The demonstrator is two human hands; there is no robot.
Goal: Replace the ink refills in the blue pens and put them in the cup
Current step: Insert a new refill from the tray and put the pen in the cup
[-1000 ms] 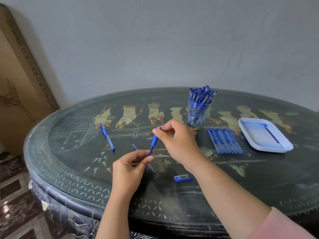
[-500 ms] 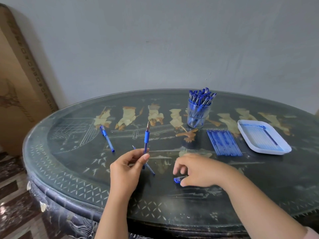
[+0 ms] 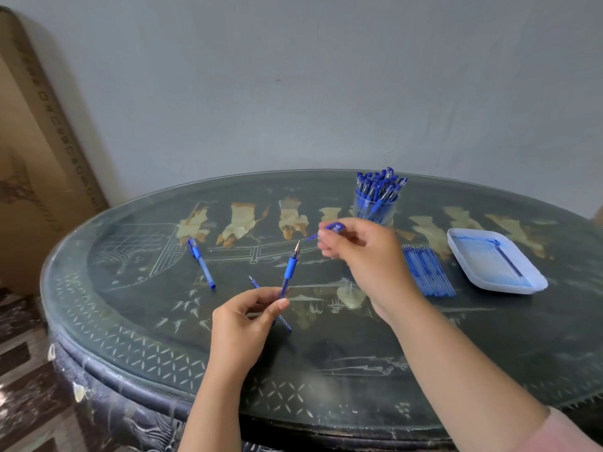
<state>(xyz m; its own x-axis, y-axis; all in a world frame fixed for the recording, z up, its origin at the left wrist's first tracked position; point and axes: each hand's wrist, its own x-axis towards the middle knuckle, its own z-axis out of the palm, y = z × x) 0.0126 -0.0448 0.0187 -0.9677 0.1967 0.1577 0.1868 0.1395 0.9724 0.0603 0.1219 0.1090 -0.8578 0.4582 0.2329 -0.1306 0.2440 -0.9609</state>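
a blue pen (image 3: 289, 270) is pinched by its lower end between the thumb and fingers of the left hand (image 3: 245, 318), held upright with a slight tilt and its metal tip pointing up, above the near middle of a dark oval table (image 3: 137, 308). a blue pen cap (image 3: 333, 228) is pinched at the fingertips of the right hand (image 3: 362, 256), raised just to the right of the pen's tip and apart from it. a clear cup (image 3: 375, 208) crowded with capped blue pens is seen at the far side, behind the right hand. a row of blue refills (image 3: 428, 270) is laid flat to the right of that hand, with a white tray (image 3: 535, 282) further right. a second pen (image 3: 201, 262) is left lying at the left of the table, and a thin loose refill (image 3: 255, 283) is partly hidden behind the left hand.
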